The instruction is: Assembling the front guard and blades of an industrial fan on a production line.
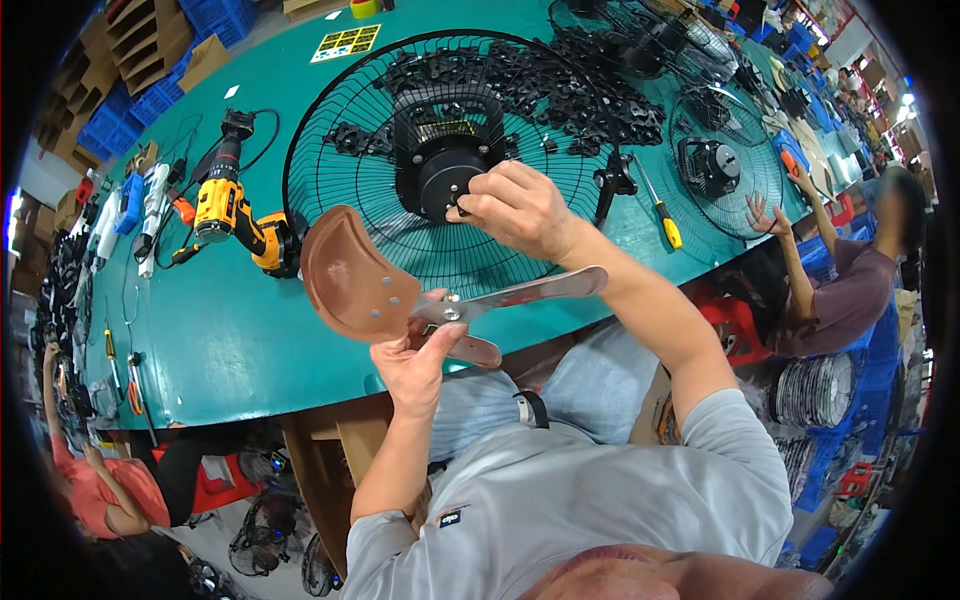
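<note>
My left hand grips the hub of a bronze-coloured metal fan blade with three paddles, held above the near edge of the teal table. My right hand reaches over a black wire fan guard and pinches something small at the black round motor in its middle; the pinched part is too small to tell. One blade paddle runs under my right wrist.
A yellow cordless drill lies left of the guard. A yellow-handled screwdriver lies to its right. A heap of black brackets sits behind it. Another person's hand touches a second guard with motor.
</note>
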Motion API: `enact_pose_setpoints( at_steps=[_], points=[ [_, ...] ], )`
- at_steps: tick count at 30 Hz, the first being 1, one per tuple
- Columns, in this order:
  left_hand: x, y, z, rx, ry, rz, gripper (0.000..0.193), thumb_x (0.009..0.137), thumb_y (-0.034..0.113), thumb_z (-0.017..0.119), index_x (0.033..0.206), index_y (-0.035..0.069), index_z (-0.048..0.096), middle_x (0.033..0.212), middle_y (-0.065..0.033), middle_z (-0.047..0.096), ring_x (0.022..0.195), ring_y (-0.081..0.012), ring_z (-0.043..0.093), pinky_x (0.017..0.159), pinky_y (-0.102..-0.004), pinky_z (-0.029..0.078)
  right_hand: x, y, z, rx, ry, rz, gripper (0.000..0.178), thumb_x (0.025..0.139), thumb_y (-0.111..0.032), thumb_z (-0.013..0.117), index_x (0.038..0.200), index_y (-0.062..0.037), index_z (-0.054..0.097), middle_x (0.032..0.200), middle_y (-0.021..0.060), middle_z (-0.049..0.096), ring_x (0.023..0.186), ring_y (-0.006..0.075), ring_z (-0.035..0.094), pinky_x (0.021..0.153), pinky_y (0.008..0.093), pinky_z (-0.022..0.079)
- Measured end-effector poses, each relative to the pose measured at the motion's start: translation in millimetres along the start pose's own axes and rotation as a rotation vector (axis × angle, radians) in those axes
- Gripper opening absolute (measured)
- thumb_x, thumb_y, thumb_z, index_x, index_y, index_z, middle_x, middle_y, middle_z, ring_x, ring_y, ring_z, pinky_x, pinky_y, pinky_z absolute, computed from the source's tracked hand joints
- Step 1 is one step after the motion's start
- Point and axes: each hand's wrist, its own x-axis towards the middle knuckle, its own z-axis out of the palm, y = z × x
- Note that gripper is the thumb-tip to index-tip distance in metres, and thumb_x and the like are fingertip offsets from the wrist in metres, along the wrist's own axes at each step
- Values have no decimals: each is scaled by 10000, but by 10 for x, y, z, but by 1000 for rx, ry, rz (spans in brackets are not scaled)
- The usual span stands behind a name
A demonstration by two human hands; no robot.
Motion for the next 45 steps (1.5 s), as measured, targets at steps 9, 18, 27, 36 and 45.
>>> enact_pose_setpoints(
  at_steps=[9,18,27,36,45],
  points=[
    [169,2,76,83,55,103,326,798,-81,761,1113,-60,678,965,-92,724,842,-132,673,796,-278,550,777,689,-1038,-443,310,-1,290,872,-314,769,1035,-95,671,933,56,644,937,261,606,812,400,466],
    [458,-178,242,291,60,297,178,787,-19,814,939,-39,724,846,-41,721,773,-112,666,728,-254,540,777,486,-867,533,-102,677,439,1036,-429,540,1229,-62,685,883,50,708,827,132,654,771,290,540],
    [247,-375,144,231,-13,441,390,701,-165,786,1034,-11,654,1046,-139,656,904,-201,666,770,-307,569,708,-201,-1312,440,26,496,346,985,-330,636,1231,-96,701,928,81,720,785,164,662,722,279,526],
    [37,-548,101,116,34,291,444,714,-70,844,1071,12,593,984,-102,709,931,-243,693,842,-370,561,641,-368,-1429,394,-57,503,619,991,-541,523,1236,5,677,1036,136,728,840,185,678,752,291,525],
    [-2,-438,129,-54,23,95,375,757,-93,760,1061,10,567,987,-106,664,903,-178,676,823,-312,551,578,-493,-1494,338,19,381,482,916,-426,653,1180,-26,705,1054,124,737,852,236,700,745,328,556]
  ],
)
